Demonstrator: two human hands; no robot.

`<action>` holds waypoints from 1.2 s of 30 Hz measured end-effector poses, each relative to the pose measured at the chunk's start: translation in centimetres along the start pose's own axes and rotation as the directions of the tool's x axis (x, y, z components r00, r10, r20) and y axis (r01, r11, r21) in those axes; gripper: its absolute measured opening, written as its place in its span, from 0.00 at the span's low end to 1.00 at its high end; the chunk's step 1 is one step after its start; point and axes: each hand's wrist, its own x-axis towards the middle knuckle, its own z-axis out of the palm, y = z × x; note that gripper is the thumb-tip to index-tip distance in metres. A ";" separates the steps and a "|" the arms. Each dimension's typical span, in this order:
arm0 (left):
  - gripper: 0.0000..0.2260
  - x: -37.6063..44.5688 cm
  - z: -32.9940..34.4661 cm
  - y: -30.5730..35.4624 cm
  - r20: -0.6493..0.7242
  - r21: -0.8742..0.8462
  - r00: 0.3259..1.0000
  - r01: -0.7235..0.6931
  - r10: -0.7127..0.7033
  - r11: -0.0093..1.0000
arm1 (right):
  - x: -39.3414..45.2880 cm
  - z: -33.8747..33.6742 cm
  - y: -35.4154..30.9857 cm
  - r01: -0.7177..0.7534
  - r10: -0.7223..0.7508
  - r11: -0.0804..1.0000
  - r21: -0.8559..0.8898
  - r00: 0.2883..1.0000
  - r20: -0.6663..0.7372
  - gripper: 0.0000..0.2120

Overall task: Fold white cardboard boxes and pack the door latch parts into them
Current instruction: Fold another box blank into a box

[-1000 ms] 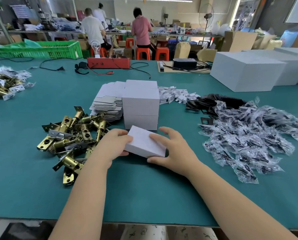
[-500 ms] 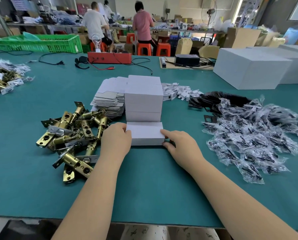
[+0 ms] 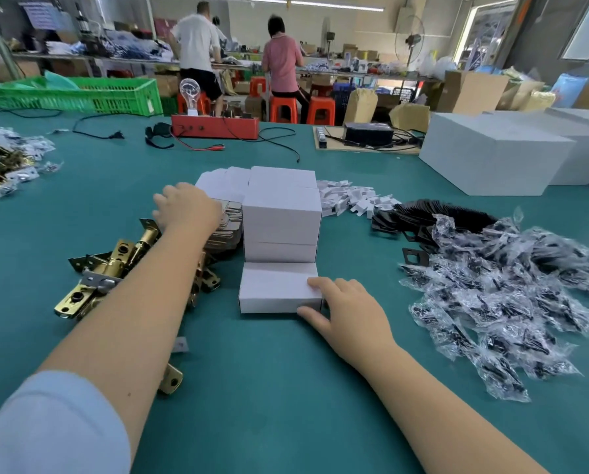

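A closed white box (image 3: 276,289) lies on the green table in front of a stack of finished white boxes (image 3: 281,213). My right hand (image 3: 347,309) rests against the box's right end, fingers and thumb touching it. My left hand (image 3: 183,208) has reached forward over the pile of flat box blanks (image 3: 221,186), fingers bent down onto it; whether it holds a blank is hidden. Brass door latches (image 3: 115,265) lie heaped under my left forearm.
Bagged black parts (image 3: 512,289) cover the right side. Black plates (image 3: 433,217) and small white inserts (image 3: 354,196) lie behind them. Large white cartons (image 3: 491,155) stand at the back right, a red tester (image 3: 214,126) and green crate (image 3: 77,95) at the back. Two people work at a far bench.
The box was set down flat against the stack. My left hand let go of it and moved forward-left to the flat blanks. My right hand stayed at the box's right end.
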 end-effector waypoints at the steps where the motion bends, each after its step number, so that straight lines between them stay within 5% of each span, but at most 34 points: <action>1: 0.27 0.7 0.3 -0.2 0.045 0.027 0.998 0.035 -0.036 0.999 | 0.1 0.1 -0.2 0.003 -0.003 0.999 -0.037 1.000 -0.005 0.23; 4: 0.27 1.9 1.4 -0.6 0.089 0.007 0.993 0.077 -0.077 0.997 | 0.2 0.4 -0.3 0.026 -0.028 0.998 -0.051 0.999 -0.026 0.22; 9: 0.23 1.9 1.9 -0.3 -0.041 0.039 0.998 0.055 -0.053 0.998 | 0.2 0.3 -0.1 0.043 -0.043 0.999 -0.015 0.998 -0.043 0.21; 12: 0.20 1.9 1.2 -0.6 -0.112 -0.158 0.993 0.016 -0.034 0.987 | 0.2 0.2 -0.1 0.054 -0.054 0.999 -0.002 0.998 -0.043 0.22; 15: 0.13 1.6 0.0 -0.8 -0.129 -0.581 0.991 -0.057 -0.022 0.812 | 0.1 0.2 0.0 0.062 -0.061 0.998 0.017 0.996 -0.059 0.22; 20: 0.10 -0.7 -2.9 -0.9 -0.258 -0.806 0.964 -0.181 -0.059 0.563 | -0.2 -0.1 0.0 0.047 -0.033 0.989 0.137 0.994 -0.105 0.21; 24: 0.24 -4.9 -5.4 0.2 -0.163 -0.975 0.986 -0.167 0.043 0.144 | -0.7 -0.6 0.0 0.102 -0.075 0.959 0.266 0.991 -0.112 0.18; 26: 0.27 -7.6 -5.9 1.1 -0.071 -0.991 0.981 -0.090 0.183 0.098 | -0.4 -1.3 0.3 0.100 -0.066 0.921 0.377 0.993 -0.102 0.15; 28: 0.28 -10.9 -5.4 2.1 0.036 -0.983 0.936 -0.031 0.351 0.183 | 0.7 -2.3 0.4 -0.034 0.102 0.799 0.601 0.992 -0.079 0.09; 30: 0.30 -14.4 -3.9 3.3 0.143 -0.972 0.869 0.034 0.473 0.232 | 2.0 -4.0 0.7 -0.212 0.334 0.374 0.903 0.939 0.082 0.11; 32: 0.30 -17.5 -2.1 4.4 0.197 -0.965 0.800 0.055 0.567 0.258 | 2.1 -5.0 1.8 -0.118 0.377 -0.004 0.993 0.920 0.111 0.21; 34: 0.29 -19.6 -0.4 5.1 0.219 -0.947 0.775 0.022 0.592 0.320 | 1.3 -5.5 2.6 -0.019 0.468 -0.127 0.992 0.880 0.076 0.18; 36: 0.21 -20.3 1.0 5.1 0.140 -0.869 0.807 -0.178 0.574 0.462 | 0.2 -5.2 3.3 -0.016 0.519 -0.120 0.993 0.851 0.077 0.12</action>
